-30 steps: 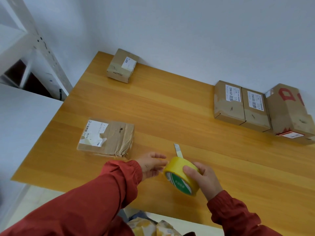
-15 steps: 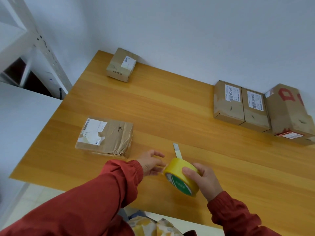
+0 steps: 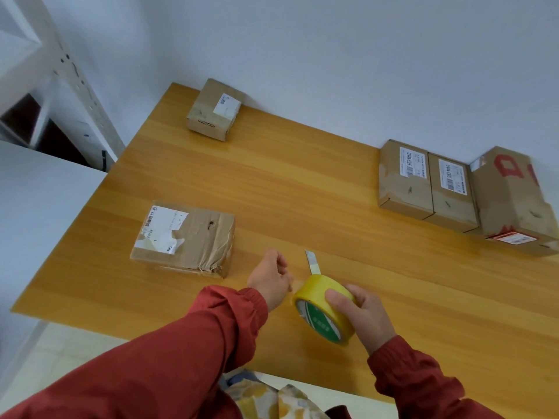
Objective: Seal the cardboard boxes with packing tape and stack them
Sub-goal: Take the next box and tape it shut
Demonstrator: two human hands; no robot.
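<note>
My right hand (image 3: 366, 316) grips a yellow roll of packing tape (image 3: 317, 300), tilted on edge just above the near part of the wooden table (image 3: 302, 192). A short pale strip (image 3: 313, 261) sticks out beyond the roll. My left hand (image 3: 270, 278) hovers just left of the roll, fingers loosely curled and holding nothing. A flat, crumpled cardboard box (image 3: 193, 237) with a torn white label lies left of that hand. A small box (image 3: 216, 111) sits at the far left corner.
Two labelled boxes (image 3: 405, 179) (image 3: 452, 192) stand side by side at the back right, next to a bigger box with red markings (image 3: 511, 201). A white metal rack (image 3: 75, 74) rises left of the table. A white wall runs along the far edge.
My left hand has drawn away from the tape roll, a little to the left toward the flat box. The right hand and roll have barely moved.
</note>
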